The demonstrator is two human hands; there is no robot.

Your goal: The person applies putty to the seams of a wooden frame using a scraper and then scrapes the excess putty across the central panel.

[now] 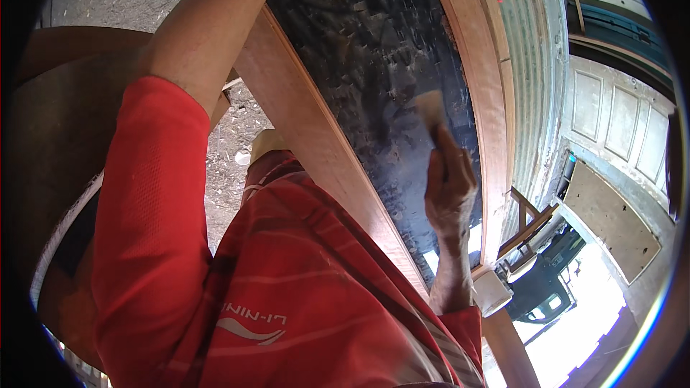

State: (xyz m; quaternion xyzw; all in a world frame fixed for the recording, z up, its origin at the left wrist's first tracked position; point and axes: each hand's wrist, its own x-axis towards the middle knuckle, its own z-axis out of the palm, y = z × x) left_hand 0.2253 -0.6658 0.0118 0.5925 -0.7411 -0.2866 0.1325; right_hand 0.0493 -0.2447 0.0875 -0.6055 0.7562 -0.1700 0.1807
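In my right hand (451, 190), closed around its handle, is a flat paintbrush (431, 109) with a pale tan head, slightly smeared by motion. The brush is over a dark, glossy black panel (374, 50) with pale streaks and scuffs. Reddish-brown wood borders the panel: a left rail (309, 100) close to my body and a right rail (471, 50) along the far side. My left forearm (215, 21) reaches up across the rail and leaves the picture at the top edge, so the left hand is out of sight.
A large brown curved surface (65, 108) stands at my left. The ground (233, 144) is strewn with shavings. Corrugated sheeting (528, 79), a pale panelled door (618, 115) and a brown board (611, 219) are at the right. A dark vehicle (550, 280) shows in the bright opening.
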